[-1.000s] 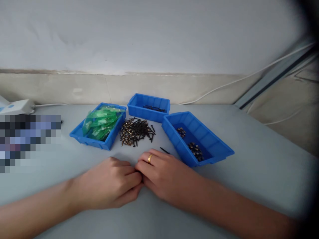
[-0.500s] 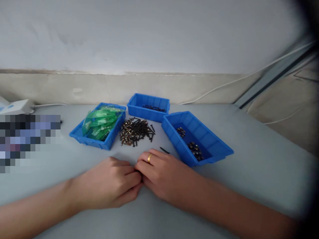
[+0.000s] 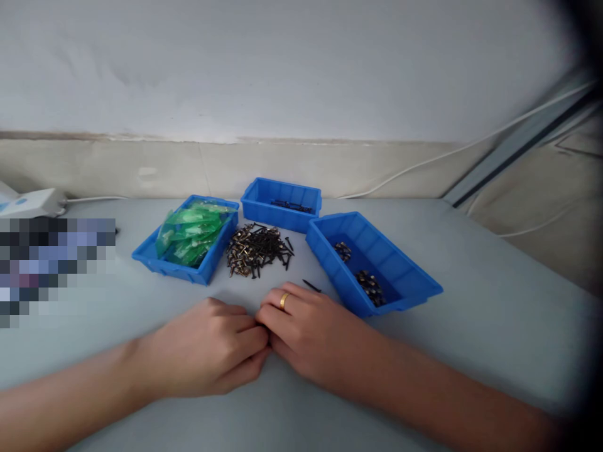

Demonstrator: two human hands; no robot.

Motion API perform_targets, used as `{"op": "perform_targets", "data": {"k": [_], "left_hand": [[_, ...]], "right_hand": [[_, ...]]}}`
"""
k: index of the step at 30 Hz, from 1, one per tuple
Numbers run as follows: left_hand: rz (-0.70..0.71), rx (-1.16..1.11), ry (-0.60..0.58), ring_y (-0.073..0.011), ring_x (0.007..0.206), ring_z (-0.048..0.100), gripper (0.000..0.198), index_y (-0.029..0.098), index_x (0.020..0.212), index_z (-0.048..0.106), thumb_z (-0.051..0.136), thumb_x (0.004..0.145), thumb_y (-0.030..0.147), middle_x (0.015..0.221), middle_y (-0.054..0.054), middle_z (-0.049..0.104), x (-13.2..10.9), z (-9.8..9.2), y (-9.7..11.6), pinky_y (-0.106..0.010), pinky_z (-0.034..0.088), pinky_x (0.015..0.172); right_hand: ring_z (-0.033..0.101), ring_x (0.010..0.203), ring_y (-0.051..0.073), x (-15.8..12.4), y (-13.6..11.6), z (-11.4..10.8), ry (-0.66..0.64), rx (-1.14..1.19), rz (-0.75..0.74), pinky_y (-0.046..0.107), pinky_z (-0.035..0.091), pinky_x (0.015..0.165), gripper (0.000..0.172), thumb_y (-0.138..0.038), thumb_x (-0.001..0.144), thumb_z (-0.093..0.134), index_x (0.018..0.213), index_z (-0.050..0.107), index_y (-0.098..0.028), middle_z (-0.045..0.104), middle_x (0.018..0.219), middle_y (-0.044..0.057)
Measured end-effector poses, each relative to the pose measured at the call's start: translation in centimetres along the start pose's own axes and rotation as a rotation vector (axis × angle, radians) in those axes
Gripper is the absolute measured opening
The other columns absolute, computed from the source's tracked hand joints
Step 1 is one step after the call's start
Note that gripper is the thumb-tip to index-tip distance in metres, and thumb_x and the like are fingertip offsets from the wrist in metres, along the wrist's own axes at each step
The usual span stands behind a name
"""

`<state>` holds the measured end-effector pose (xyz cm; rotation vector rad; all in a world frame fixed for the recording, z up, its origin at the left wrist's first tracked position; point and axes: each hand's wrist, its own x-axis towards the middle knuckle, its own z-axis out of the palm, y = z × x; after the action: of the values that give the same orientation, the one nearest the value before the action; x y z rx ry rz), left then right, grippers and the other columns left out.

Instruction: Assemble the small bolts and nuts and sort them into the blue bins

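My left hand (image 3: 221,345) and my right hand (image 3: 301,326) meet at the fingertips over the near part of the table. Both are closed, fingers curled inward; whatever lies between them is hidden. A gold ring (image 3: 283,301) is on a finger of the right hand. Just beyond that hand lies a single dark screw (image 3: 311,285). Farther back, a pile of loose screws (image 3: 259,250), some black and some brassy, rests on the table. To the right stands a large blue bin (image 3: 396,263) with small metal pieces in two clusters.
A blue bin (image 3: 162,267) of green plastic packets (image 3: 193,232) stands at left. Another blue bin (image 3: 277,216) with dark screws is at the back by the wall. A white device (image 3: 35,204) with a cable sits far left, above a blurred-out patch.
Almost nothing differs. The whole view has shifted by a few pixels; both hands stay together in the same pose.
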<state>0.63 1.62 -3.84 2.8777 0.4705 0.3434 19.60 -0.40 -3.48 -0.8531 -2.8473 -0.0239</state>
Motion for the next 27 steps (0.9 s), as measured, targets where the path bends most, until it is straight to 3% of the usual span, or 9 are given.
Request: {"op": "perform_targets", "data": {"k": [16,27], "left_hand": [[-0.008,-0.015,-0.005,-0.0177,0.057,0.056,0.034,0.014,0.072,0.061,0.036,0.095,0.019,0.063,-0.004,0.060,-0.05,-0.03,0.15,-0.030,0.038,0.052],[-0.004,-0.024,-0.005,-0.0175,0.058,0.057,0.034,0.014,0.072,0.061,0.036,0.096,0.019,0.064,-0.004,0.060,0.03,-0.04,-0.05,-0.030,0.039,0.052]], "right_hand": [[0.048,0.076,0.020,0.01,-0.03,-0.17,-0.031,-0.004,-0.005,0.034,0.041,0.075,0.005,-0.010,0.085,0.058,0.081,0.058,-0.013,0.056,0.083,0.004],[0.047,0.075,0.019,0.18,0.11,0.16,0.016,-0.004,-0.004,0.033,0.041,0.075,0.006,-0.009,0.085,0.057,0.080,0.057,-0.013,0.055,0.081,0.004]]}}
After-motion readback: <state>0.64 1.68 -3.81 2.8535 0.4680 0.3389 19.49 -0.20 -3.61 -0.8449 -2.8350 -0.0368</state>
